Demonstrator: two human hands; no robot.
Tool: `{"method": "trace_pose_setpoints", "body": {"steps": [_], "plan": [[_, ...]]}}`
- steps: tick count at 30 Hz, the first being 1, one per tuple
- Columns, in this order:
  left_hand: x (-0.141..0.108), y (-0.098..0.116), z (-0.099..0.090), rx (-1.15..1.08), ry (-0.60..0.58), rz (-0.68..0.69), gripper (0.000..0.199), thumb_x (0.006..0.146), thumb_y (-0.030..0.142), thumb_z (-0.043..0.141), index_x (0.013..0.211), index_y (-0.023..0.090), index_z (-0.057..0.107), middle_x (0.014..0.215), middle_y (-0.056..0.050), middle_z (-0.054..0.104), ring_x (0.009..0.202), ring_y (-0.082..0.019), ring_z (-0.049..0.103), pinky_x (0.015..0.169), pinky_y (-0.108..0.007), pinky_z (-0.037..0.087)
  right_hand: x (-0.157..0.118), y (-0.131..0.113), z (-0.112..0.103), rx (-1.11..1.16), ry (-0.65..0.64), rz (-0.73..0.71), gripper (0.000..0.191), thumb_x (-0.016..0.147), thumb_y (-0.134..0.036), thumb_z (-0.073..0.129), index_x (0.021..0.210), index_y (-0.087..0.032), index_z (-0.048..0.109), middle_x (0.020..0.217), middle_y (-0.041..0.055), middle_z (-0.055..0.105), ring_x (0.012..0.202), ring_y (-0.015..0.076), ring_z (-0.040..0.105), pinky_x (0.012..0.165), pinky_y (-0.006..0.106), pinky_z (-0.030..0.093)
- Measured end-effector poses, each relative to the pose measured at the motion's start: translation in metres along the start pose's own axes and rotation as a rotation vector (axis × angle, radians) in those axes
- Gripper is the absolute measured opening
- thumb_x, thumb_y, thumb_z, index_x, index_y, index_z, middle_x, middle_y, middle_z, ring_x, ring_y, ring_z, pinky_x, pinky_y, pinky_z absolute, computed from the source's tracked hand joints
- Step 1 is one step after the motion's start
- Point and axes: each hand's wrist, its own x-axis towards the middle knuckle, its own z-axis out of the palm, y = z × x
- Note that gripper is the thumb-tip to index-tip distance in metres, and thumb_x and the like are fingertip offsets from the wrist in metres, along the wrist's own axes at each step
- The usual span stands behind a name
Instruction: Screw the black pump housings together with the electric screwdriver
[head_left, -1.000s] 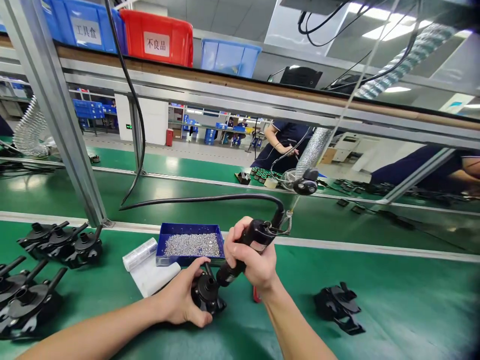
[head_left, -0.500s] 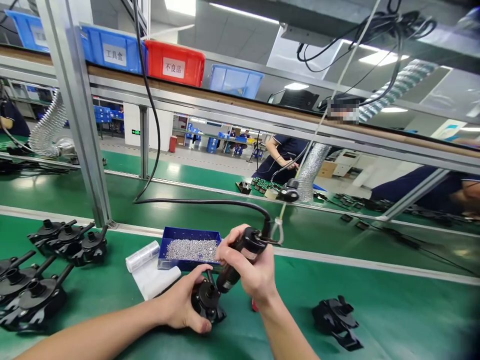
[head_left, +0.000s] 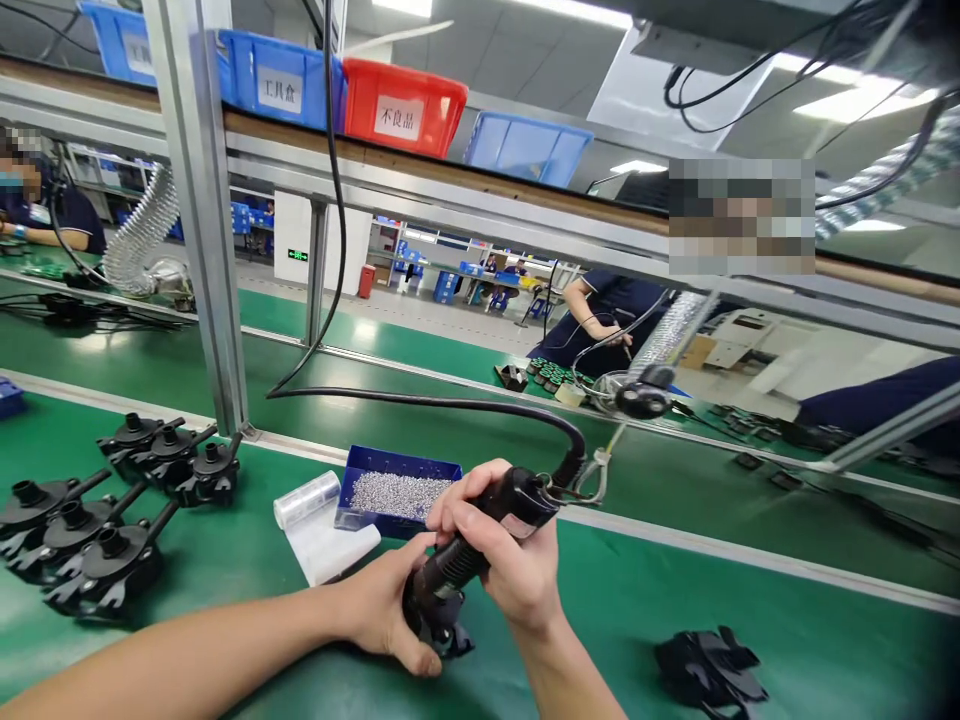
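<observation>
My right hand is wrapped round a black electric screwdriver, which tilts down to the left with its cable running off the top end. Below its nose, my left hand grips a black plastic housing against the green bench top. The screwdriver body covers much of that housing, and its tip is hidden. Just behind the hands stands a blue bin of small silver screws. Beside the bin lies a partly unrolled clear plastic roll.
Several similar black housings stand in rows at the left, and another housing lies at the right. A metal post rises behind the bench under a shelf with blue bins and a red bin. A co-worker's arm shows beyond.
The screwdriver has moved left and lower over the housing, now covering more of it. My left hand still grips the housing. The whole view has shifted, with the background sliding right.
</observation>
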Motion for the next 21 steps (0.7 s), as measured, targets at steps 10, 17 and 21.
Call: {"method": "trace_pose_setpoints", "body": {"steps": [10,17,21], "plan": [[0.002,0.021,0.006,-0.077,0.024,0.003,0.089,0.057,0.024,0.096,0.138,0.020,0.058,0.121,-0.006,0.067,0.116,-0.035,0.064,0.101,-0.048,0.058,-0.010,0.006,0.015,-0.042,0.003,0.086,0.021,0.091,-0.024,0.080,0.093,-0.025,0.059,0.068,-0.0036,0.066,0.044,0.0143,0.058,0.044,0.027,0.048],[0.000,0.028,0.008,-0.113,0.025,-0.098,0.056,0.058,0.019,0.093,0.106,0.019,0.063,0.087,0.002,0.060,0.081,-0.020,0.058,0.068,-0.030,0.046,-0.008,0.003,0.017,0.034,0.074,0.036,0.016,0.084,-0.017,0.077,0.089,-0.023,0.063,0.065,-0.0038,0.065,0.041,0.0125,0.056,0.041,0.024,0.044],[0.000,0.027,0.009,-0.135,0.029,-0.086,0.052,0.058,0.017,0.093,0.102,0.017,0.066,0.085,0.002,0.060,0.082,-0.019,0.055,0.071,-0.031,0.046,-0.007,0.002,0.017,0.030,0.102,0.044,0.015,0.081,-0.015,0.076,0.086,-0.023,0.065,0.063,-0.0040,0.064,0.040,0.0122,0.056,0.042,0.024,0.044]]}}
